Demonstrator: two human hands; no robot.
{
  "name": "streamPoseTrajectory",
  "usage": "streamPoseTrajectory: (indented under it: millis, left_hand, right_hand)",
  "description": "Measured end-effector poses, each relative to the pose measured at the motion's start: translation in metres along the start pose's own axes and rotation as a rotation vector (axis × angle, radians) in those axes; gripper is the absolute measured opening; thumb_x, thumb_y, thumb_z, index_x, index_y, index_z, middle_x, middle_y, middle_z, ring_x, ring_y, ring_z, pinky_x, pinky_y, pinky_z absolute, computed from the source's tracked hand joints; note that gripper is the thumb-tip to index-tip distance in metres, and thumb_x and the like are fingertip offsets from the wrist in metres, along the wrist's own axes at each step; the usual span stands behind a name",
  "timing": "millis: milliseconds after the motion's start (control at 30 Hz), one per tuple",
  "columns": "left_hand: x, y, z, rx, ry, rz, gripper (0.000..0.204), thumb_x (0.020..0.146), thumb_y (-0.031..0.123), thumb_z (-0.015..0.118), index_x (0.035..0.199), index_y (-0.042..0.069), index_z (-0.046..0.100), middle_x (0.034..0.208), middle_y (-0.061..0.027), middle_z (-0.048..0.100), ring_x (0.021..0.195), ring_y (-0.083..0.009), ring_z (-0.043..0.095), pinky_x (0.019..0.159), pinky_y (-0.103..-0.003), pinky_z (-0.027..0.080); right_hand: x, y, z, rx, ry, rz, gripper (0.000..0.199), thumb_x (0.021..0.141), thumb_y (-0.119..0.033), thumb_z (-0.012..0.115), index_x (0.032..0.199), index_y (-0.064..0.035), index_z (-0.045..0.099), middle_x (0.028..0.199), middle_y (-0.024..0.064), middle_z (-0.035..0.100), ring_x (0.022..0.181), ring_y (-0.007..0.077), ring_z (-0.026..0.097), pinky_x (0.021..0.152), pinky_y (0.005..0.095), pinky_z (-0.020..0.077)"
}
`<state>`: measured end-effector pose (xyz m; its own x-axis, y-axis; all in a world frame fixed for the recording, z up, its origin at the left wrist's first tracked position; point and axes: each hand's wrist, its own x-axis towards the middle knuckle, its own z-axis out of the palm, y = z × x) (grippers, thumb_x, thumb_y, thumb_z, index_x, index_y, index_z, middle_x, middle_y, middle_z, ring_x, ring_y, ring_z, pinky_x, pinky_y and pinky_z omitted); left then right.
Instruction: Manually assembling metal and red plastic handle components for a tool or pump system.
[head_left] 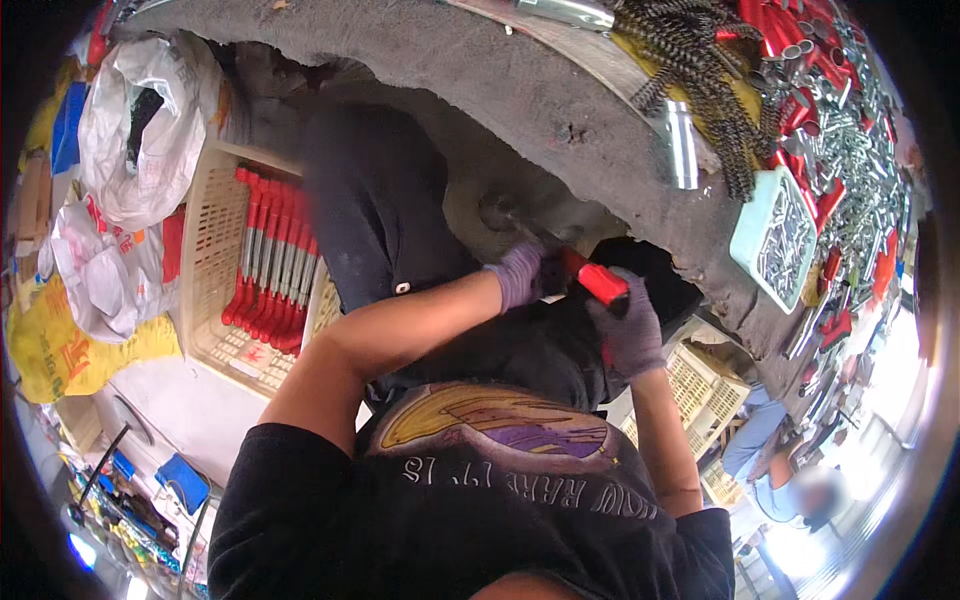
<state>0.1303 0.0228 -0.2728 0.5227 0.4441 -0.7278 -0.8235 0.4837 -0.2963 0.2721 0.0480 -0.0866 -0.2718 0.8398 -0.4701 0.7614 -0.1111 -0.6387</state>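
My left hand, in a grey-purple knitted glove with dark fingers, is closed at the dark end of a red tubular piece. The piece slants over my lap, below the bench edge, with its black-rimmed end toward my other hand. My right hand, gloved alike, curls around the near end of that piece; its fingertips are partly hidden. A bit of red also shows beneath my right palm, too little to identify.
The grey-covered bench curves across the top. On it lie coil springs, a silver tube, a mint tray of bolts and loose metal parts. A cream crate at left holds red-and-silver tools. Another person sits far right.
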Motion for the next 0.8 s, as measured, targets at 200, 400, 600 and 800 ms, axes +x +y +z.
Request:
streamPoseTrajectory:
  millis: [200, 400, 600, 800]
  left_hand:
    - [-0.027, -0.01, 0.023, 1.006, 0.068, 0.137, 0.024, 0.088, 0.018, 0.054, 0.111, 0.01, 0.057, 0.109, -0.0089, 0.062, 0.096, -0.0236, 0.059, 0.083, -0.036, 0.047]
    - [0.005, -0.007, -0.006, 0.697, -0.028, 0.099, 0.023, 0.086, 0.023, 0.062, 0.102, 0.008, 0.061, 0.088, -0.0095, 0.064, 0.081, -0.021, 0.061, 0.073, -0.031, 0.049]
    - [-0.013, -0.005, 0.019, 0.434, 0.178, 0.049, 0.022, 0.086, 0.027, 0.063, 0.093, 0.006, 0.061, 0.079, -0.0077, 0.062, 0.072, -0.0182, 0.06, 0.065, -0.031, 0.049]
    - [-0.012, -0.008, 0.016, 0.381, 0.163, -0.004, 0.019, 0.086, 0.028, 0.063, 0.087, 0.009, 0.06, 0.075, -0.0071, 0.059, 0.065, -0.0177, 0.056, 0.059, -0.029, 0.046]
  right_hand:
    - [0.009, 0.005, 0.013, -0.434, -0.045, 0.07, 0.049, 0.079, -0.031, 0.067, 0.122, -0.0182, 0.047, 0.099, 0.0187, 0.064, 0.091, 0.0384, 0.061, 0.075, 0.0435, 0.0493]
    - [0.027, -0.002, 0.02, -0.437, -0.091, -0.006, 0.05, 0.078, -0.031, 0.067, 0.123, -0.0181, 0.046, 0.098, 0.0175, 0.064, 0.09, 0.0379, 0.061, 0.073, 0.0434, 0.0494]
    - [0.028, 0.007, 0.026, -0.476, -0.103, 0.0, 0.051, 0.078, -0.031, 0.067, 0.123, -0.018, 0.046, 0.093, 0.0145, 0.065, 0.085, 0.0351, 0.063, 0.072, 0.0418, 0.0497]
    - [0.029, 0.014, 0.023, -0.466, -0.102, -0.031, 0.049, 0.079, -0.032, 0.067, 0.122, -0.0184, 0.047, 0.091, 0.0146, 0.065, 0.084, 0.0347, 0.063, 0.071, 0.0423, 0.05]
